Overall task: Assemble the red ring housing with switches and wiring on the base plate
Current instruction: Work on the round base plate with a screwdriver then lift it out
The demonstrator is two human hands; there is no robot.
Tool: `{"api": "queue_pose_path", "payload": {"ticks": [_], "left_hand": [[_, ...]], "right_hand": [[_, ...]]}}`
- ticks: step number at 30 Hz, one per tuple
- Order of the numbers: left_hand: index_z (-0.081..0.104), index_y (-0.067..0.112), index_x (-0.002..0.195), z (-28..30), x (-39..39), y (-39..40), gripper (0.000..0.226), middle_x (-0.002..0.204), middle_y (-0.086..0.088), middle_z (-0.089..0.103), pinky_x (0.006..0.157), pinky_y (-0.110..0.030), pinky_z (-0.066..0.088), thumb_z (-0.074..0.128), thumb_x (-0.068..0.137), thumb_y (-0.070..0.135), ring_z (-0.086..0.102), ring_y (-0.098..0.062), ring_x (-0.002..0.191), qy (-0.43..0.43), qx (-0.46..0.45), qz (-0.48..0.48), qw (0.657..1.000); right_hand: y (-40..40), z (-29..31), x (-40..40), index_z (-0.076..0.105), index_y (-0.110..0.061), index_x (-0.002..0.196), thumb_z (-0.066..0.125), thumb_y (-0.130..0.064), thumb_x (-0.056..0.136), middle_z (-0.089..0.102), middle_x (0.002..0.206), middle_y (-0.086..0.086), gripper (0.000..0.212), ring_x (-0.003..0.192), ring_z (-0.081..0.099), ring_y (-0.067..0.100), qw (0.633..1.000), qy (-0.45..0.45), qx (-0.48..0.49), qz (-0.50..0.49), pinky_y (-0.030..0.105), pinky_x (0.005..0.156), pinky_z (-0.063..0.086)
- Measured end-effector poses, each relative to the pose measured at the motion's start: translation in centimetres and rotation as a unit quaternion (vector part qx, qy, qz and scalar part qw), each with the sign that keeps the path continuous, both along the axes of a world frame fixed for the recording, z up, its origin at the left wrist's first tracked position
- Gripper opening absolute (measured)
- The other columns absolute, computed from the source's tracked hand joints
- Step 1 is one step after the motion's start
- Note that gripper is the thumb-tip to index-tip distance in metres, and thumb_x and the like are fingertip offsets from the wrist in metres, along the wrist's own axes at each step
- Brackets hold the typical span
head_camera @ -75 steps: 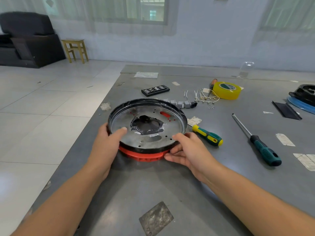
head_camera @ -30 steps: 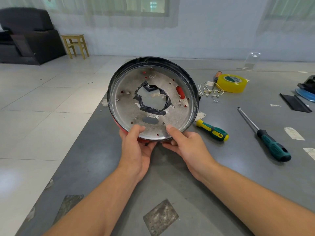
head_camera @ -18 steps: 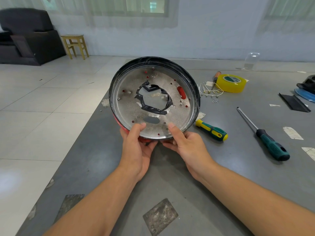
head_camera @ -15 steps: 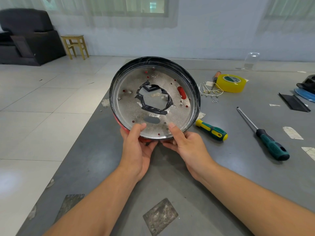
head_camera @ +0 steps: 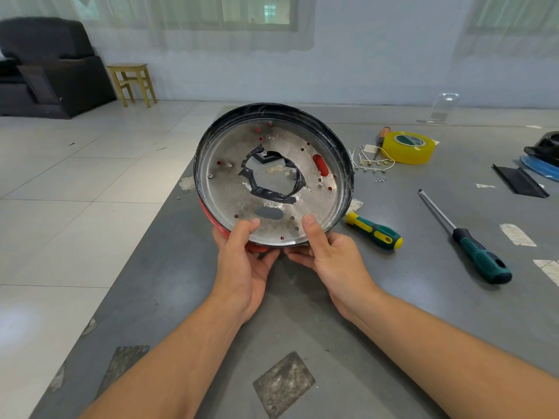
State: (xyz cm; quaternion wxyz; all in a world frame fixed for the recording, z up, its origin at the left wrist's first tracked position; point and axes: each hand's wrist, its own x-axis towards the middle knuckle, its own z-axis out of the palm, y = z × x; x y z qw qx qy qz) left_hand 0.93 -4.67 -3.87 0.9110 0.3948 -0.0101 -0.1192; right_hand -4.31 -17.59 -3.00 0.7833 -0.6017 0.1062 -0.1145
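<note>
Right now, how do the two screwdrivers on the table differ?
The yellow-and-green screwdriver lies right beside the held base plate, which hides its shaft; the dark green screwdriver lies farther right with its long bare shaft fully in view. The first handle is green with yellow patches, the second dark green and black. Both rest flat on the grey table, handles toward the person, untouched by either hand.
</note>
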Motion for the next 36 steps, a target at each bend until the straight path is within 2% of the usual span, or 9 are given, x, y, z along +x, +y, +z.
{"api": "queue_pose_path", "payload": {"ticks": [6, 8, 10, 13, 25, 36], "left_hand": [[0.046, 0.019, 0.146, 0.1, 0.0, 0.0, 0.071, 0.137, -0.017, 0.067, 0.096, -0.048, 0.061, 0.064, 0.077, 0.014, 0.064, -0.037, 0.128, 0.012, 0.001, -0.001, 1.000], [0.045, 0.018, 0.147, 0.1, -0.1, 0.0, 0.073, 0.137, -0.018, 0.066, 0.093, -0.046, 0.061, 0.061, 0.076, 0.011, 0.062, -0.038, 0.130, 0.016, 0.000, -0.002, 1.000], [0.044, 0.017, 0.149, 0.2, -0.1, 0.0, 0.076, 0.139, -0.020, 0.065, 0.094, -0.046, 0.061, 0.059, 0.074, 0.011, 0.061, -0.040, 0.132, 0.017, 0.002, -0.006, 1.000], [0.044, 0.015, 0.150, 0.2, -0.2, 0.0, 0.079, 0.140, -0.020, 0.064, 0.100, -0.049, 0.058, 0.059, 0.073, 0.011, 0.059, -0.041, 0.133, 0.018, 0.008, -0.007, 1.000], [0.042, 0.009, 0.153, 0.4, -0.1, 0.0, 0.079, 0.140, -0.020, 0.065, 0.106, -0.047, 0.055, 0.059, 0.075, 0.012, 0.059, -0.039, 0.133, 0.021, 0.003, -0.028, 0.999], [0.043, 0.009, 0.153, 0.6, -0.2, 0.0, 0.081, 0.141, -0.020, 0.064, 0.097, -0.041, 0.059, 0.060, 0.074, 0.014, 0.059, -0.038, 0.134, 0.032, 0.007, -0.025, 0.999]], "right_hand": [[0.0, -0.2, 0.2, 0.076, -0.014, 0.104, 0.067, -0.058, 0.079, 0.080, 0.103, 0.002, 0.051, 0.096, 0.077, 0.019, 1.000, 0.008, -0.013, -0.011, 0.027, 0.081, 0.062], [-0.1, -0.3, 0.3, 0.076, -0.016, 0.104, 0.069, -0.056, 0.084, 0.080, 0.103, 0.000, 0.045, 0.096, 0.077, 0.017, 1.000, 0.014, -0.023, -0.017, 0.028, 0.082, 0.062], [-0.1, -0.5, 0.5, 0.076, -0.016, 0.106, 0.069, -0.050, 0.091, 0.080, 0.104, -0.001, 0.038, 0.096, 0.077, 0.017, 0.999, 0.022, -0.033, -0.023, 0.032, 0.085, 0.062], [-0.2, -0.7, 0.7, 0.076, -0.014, 0.106, 0.069, -0.049, 0.091, 0.080, 0.103, -0.001, 0.039, 0.094, 0.077, 0.017, 0.998, 0.028, -0.044, -0.030, 0.035, 0.086, 0.062], [-0.3, -1.3, 0.9, 0.077, -0.018, 0.099, 0.071, -0.046, 0.091, 0.080, 0.101, -0.004, 0.030, 0.094, 0.077, 0.014, 0.998, 0.016, -0.052, -0.041, 0.026, 0.079, 0.062], [-0.4, -1.6, 1.2, 0.077, -0.019, 0.098, 0.071, -0.048, 0.092, 0.080, 0.099, -0.004, 0.030, 0.091, 0.078, 0.015, 0.997, 0.020, -0.059, -0.042, 0.031, 0.081, 0.063]]}}
